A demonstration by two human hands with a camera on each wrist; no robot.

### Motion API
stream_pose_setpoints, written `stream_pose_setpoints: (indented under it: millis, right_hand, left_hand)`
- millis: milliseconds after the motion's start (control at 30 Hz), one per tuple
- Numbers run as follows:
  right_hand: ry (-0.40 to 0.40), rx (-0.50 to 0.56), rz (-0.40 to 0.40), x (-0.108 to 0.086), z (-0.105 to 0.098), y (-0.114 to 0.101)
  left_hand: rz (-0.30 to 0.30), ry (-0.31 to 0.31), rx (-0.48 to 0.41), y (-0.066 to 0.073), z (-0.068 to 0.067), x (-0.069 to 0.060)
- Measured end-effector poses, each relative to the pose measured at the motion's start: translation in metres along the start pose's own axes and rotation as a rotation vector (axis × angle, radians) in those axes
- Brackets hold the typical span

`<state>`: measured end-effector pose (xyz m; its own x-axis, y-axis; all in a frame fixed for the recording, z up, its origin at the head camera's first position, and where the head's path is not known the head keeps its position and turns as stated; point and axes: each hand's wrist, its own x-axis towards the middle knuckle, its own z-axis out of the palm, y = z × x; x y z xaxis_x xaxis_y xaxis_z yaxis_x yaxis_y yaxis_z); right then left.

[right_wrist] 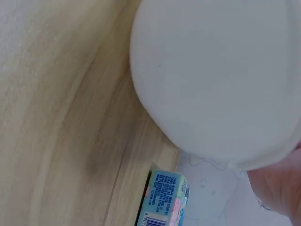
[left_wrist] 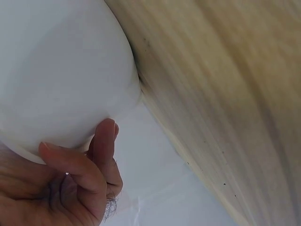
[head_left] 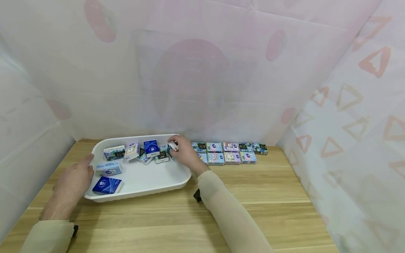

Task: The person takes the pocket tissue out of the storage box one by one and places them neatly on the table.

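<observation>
A white tray (head_left: 147, 179) stands on the table at the left in the head view, with several small tissue packs inside. My left hand (head_left: 73, 179) holds its left rim; in the left wrist view the curled fingers and thumb of that hand (left_wrist: 80, 179) meet the tray wall (left_wrist: 70, 70). Over the tray's right end, my right hand (head_left: 186, 153) pinches a tissue pack (head_left: 173, 146), mostly hidden by the fingers. Among the packs in the tray are a dark blue one (head_left: 107, 185) at the front left and another blue one (head_left: 151, 148) near the back.
Right of the tray, several tissue packs (head_left: 232, 157) lie side by side in two rows along the back wall. One pack (right_wrist: 162, 197) shows close to the tray in the right wrist view. The wooden table (head_left: 253, 189) meets cloth-covered walls behind and at both sides.
</observation>
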<state>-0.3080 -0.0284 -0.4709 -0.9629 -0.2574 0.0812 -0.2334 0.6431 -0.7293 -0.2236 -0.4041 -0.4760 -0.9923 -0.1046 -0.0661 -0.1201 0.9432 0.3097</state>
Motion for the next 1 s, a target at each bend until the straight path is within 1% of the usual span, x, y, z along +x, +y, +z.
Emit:
stream_pose_setpoints:
  millis: [167,267,500,633,833,1000]
  right_hand:
    - [0.058,0.16,0.026,-0.004,-0.009,0.004]
    - [0.081,0.238,0.031,-0.007,-0.016,0.006]
    - [0.095,0.427,0.061,-0.014,-0.03,0.017]
    - [0.099,0.499,0.076,-0.018,-0.039,0.023]
    - [0.126,0.632,0.094,-0.025,-0.056,0.033]
    - [0.159,0.741,0.129,-0.029,-0.07,0.044]
  left_hand:
    - [-0.006,0.002,0.005,0.002,-0.001,0.0]
    - [-0.014,0.002,0.01,0.002,0.0,0.0]
    - [0.014,0.021,0.015,0.0,0.0,0.0]
    - [0.022,0.027,0.016,0.0,0.001,-0.001]
    - [0.011,0.018,0.005,0.002,0.0,-0.002]
    - [0.004,0.012,0.003,0.002,0.0,-0.002]
